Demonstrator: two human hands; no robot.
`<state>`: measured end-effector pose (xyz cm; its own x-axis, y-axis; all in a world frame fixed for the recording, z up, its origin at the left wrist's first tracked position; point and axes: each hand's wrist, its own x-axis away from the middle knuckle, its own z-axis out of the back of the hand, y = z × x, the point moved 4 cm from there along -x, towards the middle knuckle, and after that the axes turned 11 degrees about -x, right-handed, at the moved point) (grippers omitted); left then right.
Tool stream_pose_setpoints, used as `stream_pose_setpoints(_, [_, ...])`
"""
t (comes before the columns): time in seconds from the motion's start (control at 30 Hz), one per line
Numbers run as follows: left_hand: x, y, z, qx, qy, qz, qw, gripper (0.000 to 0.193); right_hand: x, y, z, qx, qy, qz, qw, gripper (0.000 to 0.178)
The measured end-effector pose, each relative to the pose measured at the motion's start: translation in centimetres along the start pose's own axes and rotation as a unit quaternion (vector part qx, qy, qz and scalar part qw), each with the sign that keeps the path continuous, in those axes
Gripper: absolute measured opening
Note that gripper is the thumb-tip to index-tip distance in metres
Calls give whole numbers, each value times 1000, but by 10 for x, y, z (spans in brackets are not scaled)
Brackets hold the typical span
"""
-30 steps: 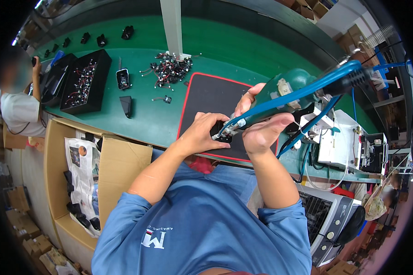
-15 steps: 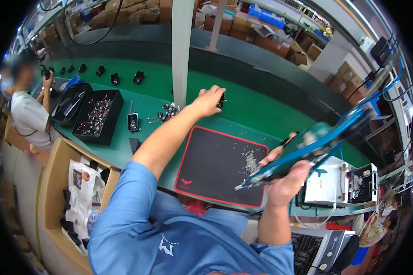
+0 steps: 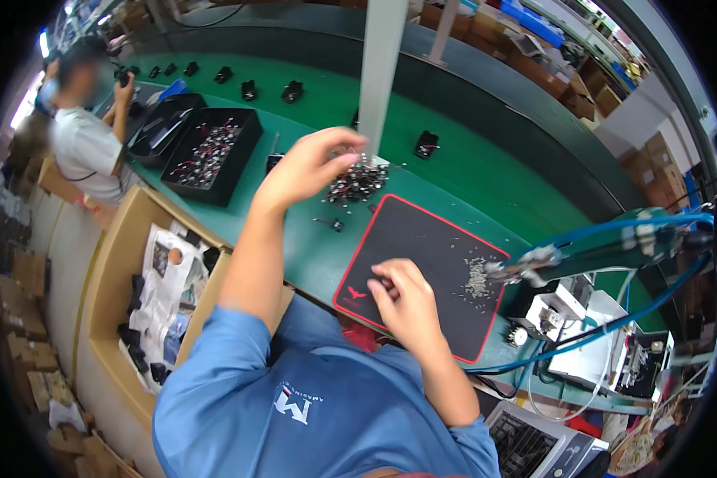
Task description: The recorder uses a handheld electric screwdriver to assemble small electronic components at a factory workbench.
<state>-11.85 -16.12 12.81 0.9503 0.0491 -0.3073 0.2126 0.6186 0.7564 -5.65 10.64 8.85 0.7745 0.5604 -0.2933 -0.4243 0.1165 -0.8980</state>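
My left hand (image 3: 315,163) hovers by a pile of small wired parts (image 3: 357,182), its fingers curved and the thumb apart, with nothing visible in them. My right hand (image 3: 406,303) is over the black mat (image 3: 422,239) with a red border; its fingers are loosely curled, thumb apart, and I make out nothing held. A heap of small screws (image 3: 477,279) lies toward the mat's right side. The powered screwdriver (image 3: 581,259), with blue hoses, hangs at the right, its tip close to the screws. On the green belt sits a small black housing (image 3: 426,144).
A black bin (image 3: 215,155) of wired parts stands left, beside an open carton (image 3: 111,319). More black housings (image 3: 292,92) line the belt. A white post (image 3: 381,80) rises behind the pile. A white machine (image 3: 589,342) stands right. A co-worker (image 3: 88,135) is at far left.
My right hand has let go of the screwdriver, which now hangs farther right. My left hand has released the black housing onto the belt and come back to the wired parts.
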Motion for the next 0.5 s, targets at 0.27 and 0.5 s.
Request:
stream_pose_setpoints(0.27, [165,-58,13,-315,57,230,919,100,-82,72,-102,170,-18,55,984,41])
stream_pose_setpoints(0.5, [171,-96,-1,-297,22,214,930,97,-33,54,-69,23,-32,24,999,28])
